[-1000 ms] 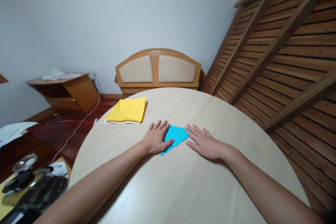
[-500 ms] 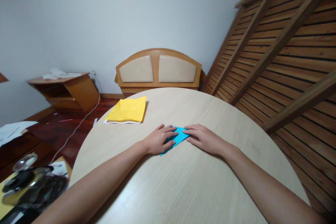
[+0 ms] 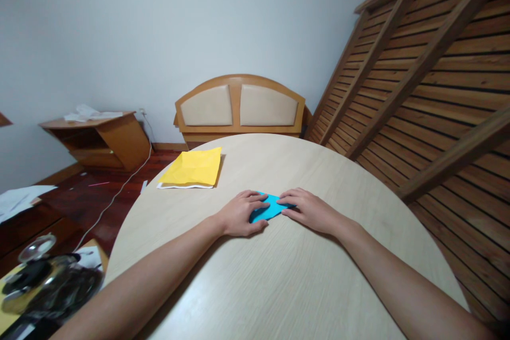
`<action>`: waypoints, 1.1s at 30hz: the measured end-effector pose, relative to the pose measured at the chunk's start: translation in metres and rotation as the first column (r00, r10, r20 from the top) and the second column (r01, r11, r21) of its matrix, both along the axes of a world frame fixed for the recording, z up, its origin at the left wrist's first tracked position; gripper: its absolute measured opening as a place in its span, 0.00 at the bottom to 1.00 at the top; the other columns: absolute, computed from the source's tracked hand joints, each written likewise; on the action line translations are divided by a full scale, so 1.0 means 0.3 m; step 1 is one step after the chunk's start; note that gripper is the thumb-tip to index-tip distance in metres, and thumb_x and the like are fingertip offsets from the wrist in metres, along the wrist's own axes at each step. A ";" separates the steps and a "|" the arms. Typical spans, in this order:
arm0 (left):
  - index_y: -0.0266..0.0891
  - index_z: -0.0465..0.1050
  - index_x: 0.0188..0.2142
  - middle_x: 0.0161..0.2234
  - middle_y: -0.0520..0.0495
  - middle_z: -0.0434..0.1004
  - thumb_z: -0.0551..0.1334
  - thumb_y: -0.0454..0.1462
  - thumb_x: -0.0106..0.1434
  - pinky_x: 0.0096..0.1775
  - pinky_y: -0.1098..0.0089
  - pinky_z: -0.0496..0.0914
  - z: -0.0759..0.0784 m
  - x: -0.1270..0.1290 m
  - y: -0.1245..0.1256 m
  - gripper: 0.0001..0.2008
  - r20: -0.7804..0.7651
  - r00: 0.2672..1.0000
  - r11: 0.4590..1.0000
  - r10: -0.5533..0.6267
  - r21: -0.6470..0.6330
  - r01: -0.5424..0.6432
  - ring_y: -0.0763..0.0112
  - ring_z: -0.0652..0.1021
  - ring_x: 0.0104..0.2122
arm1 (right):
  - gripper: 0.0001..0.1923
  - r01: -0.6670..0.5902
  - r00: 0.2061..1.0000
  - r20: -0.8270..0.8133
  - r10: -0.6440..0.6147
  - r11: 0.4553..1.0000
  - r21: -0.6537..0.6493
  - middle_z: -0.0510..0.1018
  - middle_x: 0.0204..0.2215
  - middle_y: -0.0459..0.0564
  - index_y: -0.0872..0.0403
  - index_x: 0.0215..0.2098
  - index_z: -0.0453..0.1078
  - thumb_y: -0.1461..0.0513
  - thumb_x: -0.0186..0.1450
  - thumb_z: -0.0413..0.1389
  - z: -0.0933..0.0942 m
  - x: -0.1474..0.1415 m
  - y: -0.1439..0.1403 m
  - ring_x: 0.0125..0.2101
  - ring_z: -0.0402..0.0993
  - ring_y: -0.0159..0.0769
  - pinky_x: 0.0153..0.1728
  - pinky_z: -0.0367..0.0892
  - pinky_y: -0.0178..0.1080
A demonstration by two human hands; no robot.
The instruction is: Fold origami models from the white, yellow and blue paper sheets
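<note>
A small folded piece of bright blue paper (image 3: 271,208) lies on the round pale wooden table (image 3: 255,287), in front of me. My left hand (image 3: 245,213) rests over its left part, fingers spread across the paper and thumb along the near edge. The left end of the paper is hidden under that palm. On the other side, my right hand (image 3: 305,210) touches the pointed right corner with outstretched fingertips, its thumb apart from them just below the edge. Both hands lie low on the tabletop.
Yellow paper sheets (image 3: 192,166) with white beneath lie at the table's back left. A padded headboard (image 3: 241,103) stands beyond the table, and a slatted wooden frame (image 3: 418,79) leans at the right. Lower left, dark and clear objects (image 3: 51,281) crowd a side surface.
The blue paper's near edge has shifted and turned slightly; its lower left tip no longer shows below my left hand. Both hands have moved only a little.
</note>
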State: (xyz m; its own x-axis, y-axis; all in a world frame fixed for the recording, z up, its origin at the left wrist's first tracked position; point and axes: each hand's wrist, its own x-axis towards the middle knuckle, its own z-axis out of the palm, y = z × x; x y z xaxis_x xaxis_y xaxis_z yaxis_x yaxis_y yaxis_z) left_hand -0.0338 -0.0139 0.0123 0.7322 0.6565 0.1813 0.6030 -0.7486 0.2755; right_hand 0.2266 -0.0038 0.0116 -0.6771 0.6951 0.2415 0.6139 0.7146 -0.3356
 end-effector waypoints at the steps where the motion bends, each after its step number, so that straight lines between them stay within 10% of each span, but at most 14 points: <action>1: 0.40 0.71 0.59 0.63 0.39 0.68 0.62 0.46 0.64 0.63 0.50 0.59 0.003 0.001 -0.001 0.26 -0.005 1.000 1.000 0.001 -0.001 -0.001 0.51 0.69 0.62 | 0.17 0.001 1.000 0.001 -0.001 1.000 -0.002 0.79 0.50 0.53 0.48 0.54 0.76 0.53 0.72 0.53 0.000 0.001 0.000 0.51 0.72 0.44 0.55 0.65 0.48; 33: 0.38 0.71 0.59 0.60 0.45 0.73 0.49 0.35 0.70 0.64 0.62 0.62 -0.020 -0.005 0.016 0.22 0.005 1.000 0.999 0.014 0.031 -0.015 0.64 0.70 0.61 | 0.16 -0.040 0.999 -0.021 0.040 0.999 0.031 0.82 0.47 0.50 0.49 0.52 0.76 0.56 0.74 0.49 0.013 -0.034 -0.019 0.47 0.74 0.43 0.51 0.67 0.45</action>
State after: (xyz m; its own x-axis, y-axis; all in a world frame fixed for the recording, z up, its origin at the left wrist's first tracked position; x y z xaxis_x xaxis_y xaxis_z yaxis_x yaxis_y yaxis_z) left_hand -0.0353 -0.0091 0.0062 0.7218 0.6611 0.2048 0.6126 -0.7480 0.2554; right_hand 0.2165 -0.0095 0.0156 -0.6986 0.6596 0.2772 0.5772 0.7485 -0.3263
